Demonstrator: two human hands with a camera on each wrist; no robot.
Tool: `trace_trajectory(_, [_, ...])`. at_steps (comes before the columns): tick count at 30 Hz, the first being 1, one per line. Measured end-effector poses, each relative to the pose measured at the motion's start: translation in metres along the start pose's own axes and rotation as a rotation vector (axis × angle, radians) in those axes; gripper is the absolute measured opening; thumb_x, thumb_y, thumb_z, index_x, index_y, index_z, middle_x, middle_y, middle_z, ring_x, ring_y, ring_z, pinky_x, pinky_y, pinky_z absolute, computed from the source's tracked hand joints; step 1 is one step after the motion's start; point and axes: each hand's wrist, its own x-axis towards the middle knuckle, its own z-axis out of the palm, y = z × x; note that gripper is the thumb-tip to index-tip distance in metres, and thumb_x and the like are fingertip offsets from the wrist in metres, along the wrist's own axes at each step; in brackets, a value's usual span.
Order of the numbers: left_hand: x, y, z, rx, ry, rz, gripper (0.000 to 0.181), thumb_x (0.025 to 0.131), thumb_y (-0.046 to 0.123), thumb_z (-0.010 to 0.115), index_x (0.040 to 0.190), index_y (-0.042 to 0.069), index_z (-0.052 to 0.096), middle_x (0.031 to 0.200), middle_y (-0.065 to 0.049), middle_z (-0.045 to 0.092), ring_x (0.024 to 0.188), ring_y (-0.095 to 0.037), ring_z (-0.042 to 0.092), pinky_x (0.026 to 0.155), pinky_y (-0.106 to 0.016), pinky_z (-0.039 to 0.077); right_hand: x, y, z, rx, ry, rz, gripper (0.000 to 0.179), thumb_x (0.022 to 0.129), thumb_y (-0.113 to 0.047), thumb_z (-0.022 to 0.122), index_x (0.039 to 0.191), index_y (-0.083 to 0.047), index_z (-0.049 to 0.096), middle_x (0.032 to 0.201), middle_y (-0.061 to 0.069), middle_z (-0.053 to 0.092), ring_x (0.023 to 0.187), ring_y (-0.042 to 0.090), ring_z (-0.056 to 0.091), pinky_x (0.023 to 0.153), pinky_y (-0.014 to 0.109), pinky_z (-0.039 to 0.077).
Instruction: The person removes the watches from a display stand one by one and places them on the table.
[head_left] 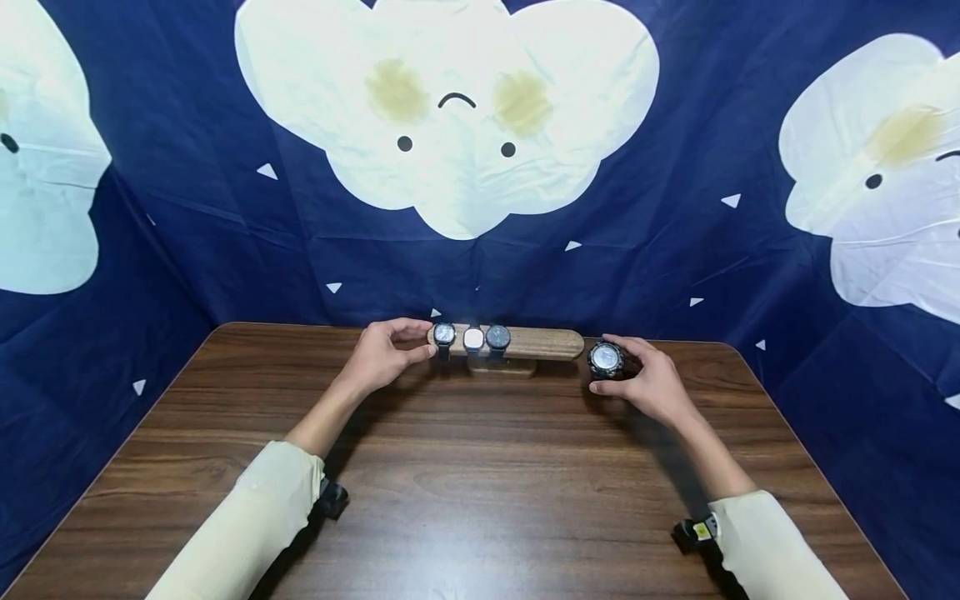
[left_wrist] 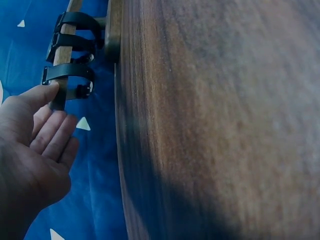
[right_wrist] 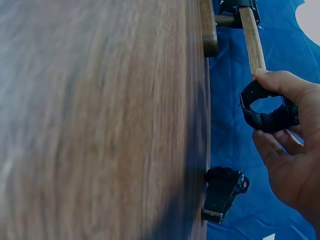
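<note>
A wooden watch stand (head_left: 551,343) with a rounded bar stands at the back of the table. Three dark-strapped watches sit around its left half: one with a dark round face (head_left: 498,337), one with a pale screen (head_left: 473,337), and an outermost watch (head_left: 444,334). My left hand (head_left: 384,357) pinches the bar's left end between thumb and fingers, beside the outermost watch. Just off the bar's right end, my right hand (head_left: 654,382) holds a chunky black watch (head_left: 605,357) between thumb and fingers. Its closed band loop (right_wrist: 272,120) shows in the right wrist view.
In the right wrist view, another black strapped object (right_wrist: 222,195) lies at the table's far edge. The brown wooden table (head_left: 450,467) reaches a blue cloth backdrop (head_left: 225,242) with white clouds. A small black device (head_left: 332,498) is on the left wrist.
</note>
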Motion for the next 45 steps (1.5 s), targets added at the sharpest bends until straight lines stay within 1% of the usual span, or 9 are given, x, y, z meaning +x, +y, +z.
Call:
trace_trajectory(5, [0.0,0.0,0.0,0.001,0.001,0.003,0.042,0.095,0.014,0.091,0.134,0.004,0.08,0.13,-0.019,0.084,0.127,-0.037,0.079,0.117,-0.054,0.057,-0.004,0.001,-0.004,0.002,-0.012,-0.003,0.084,0.08,-0.027,0.104,0.155,-0.011,0.069,0.149,0.018,0.072,0.135,0.037,0.071,0.105,0.02,0.053])
trace_trajectory(12, [0.0,0.0,0.0,-0.004,0.0,0.003,0.042,0.095,0.013,0.091,0.134,0.003,0.08,0.13,-0.019,0.084,0.127,-0.038,0.079,0.117,-0.055,0.057,-0.01,0.004,-0.009,-0.042,-0.015,0.002,0.085,0.08,-0.029,0.104,0.155,-0.011,0.069,0.151,0.02,0.071,0.136,0.038,0.07,0.108,0.034,0.054])
trace_trajectory(18, [0.001,0.001,0.001,-0.006,-0.001,0.008,0.042,0.095,0.013,0.091,0.134,0.003,0.08,0.13,-0.02,0.083,0.127,-0.038,0.079,0.117,-0.055,0.057,-0.015,0.007,-0.013,-0.026,-0.024,0.009,0.086,0.08,-0.027,0.105,0.155,-0.009,0.068,0.147,0.02,0.072,0.13,0.037,0.072,0.099,0.013,0.051])
trace_trajectory(27, [-0.002,-0.001,0.002,-0.021,-0.005,0.006,0.041,0.095,0.012,0.091,0.133,0.003,0.08,0.128,-0.019,0.084,0.125,-0.036,0.081,0.114,-0.055,0.058,-0.022,0.011,-0.022,-0.019,-0.022,0.018,0.085,0.082,-0.023,0.104,0.158,-0.012,0.066,0.151,0.02,0.07,0.136,0.039,0.07,0.104,0.011,0.051])
trace_trajectory(32, [-0.001,-0.001,0.001,-0.018,-0.001,0.015,0.041,0.095,0.012,0.091,0.133,0.003,0.08,0.127,-0.018,0.085,0.124,-0.035,0.081,0.113,-0.052,0.059,-0.025,0.015,-0.027,-0.046,-0.017,0.038,0.087,0.084,-0.024,0.102,0.161,-0.013,0.063,0.154,0.022,0.067,0.131,0.041,0.073,0.1,0.026,0.06])
trace_trajectory(34, [0.0,-0.001,0.001,-0.012,-0.001,0.017,0.041,0.095,0.012,0.091,0.134,0.003,0.08,0.128,-0.018,0.085,0.124,-0.035,0.081,0.112,-0.05,0.059,-0.026,0.017,-0.03,-0.057,-0.009,0.044,0.087,0.084,-0.026,0.102,0.161,-0.012,0.063,0.154,0.023,0.067,0.13,0.042,0.074,0.101,0.04,0.063])
trace_trajectory(40, [-0.001,0.0,0.001,-0.007,-0.006,0.009,0.041,0.095,0.012,0.091,0.134,0.004,0.08,0.128,-0.017,0.084,0.125,-0.034,0.081,0.114,-0.05,0.058,-0.028,0.022,-0.039,-0.068,0.021,0.076,0.089,0.083,-0.028,0.102,0.161,-0.011,0.062,0.161,0.027,0.063,0.149,0.051,0.059,0.118,0.065,0.049])
trace_trajectory(42, [-0.001,0.0,0.001,-0.009,-0.006,0.008,0.041,0.095,0.012,0.091,0.134,0.003,0.08,0.128,-0.018,0.084,0.125,-0.035,0.081,0.114,-0.051,0.058,-0.03,0.025,-0.042,-0.061,0.025,0.089,0.089,0.083,-0.027,0.101,0.161,-0.009,0.061,0.16,0.028,0.063,0.148,0.052,0.058,0.116,0.065,0.048])
trace_trajectory(45, [-0.002,-0.001,0.0,-0.008,-0.005,0.009,0.041,0.095,0.012,0.091,0.133,0.003,0.08,0.128,-0.018,0.084,0.124,-0.035,0.081,0.114,-0.052,0.058,-0.032,0.029,-0.046,-0.06,0.039,0.104,0.088,0.082,-0.026,0.102,0.159,-0.008,0.062,0.156,0.026,0.067,0.142,0.046,0.063,0.11,0.048,0.052])
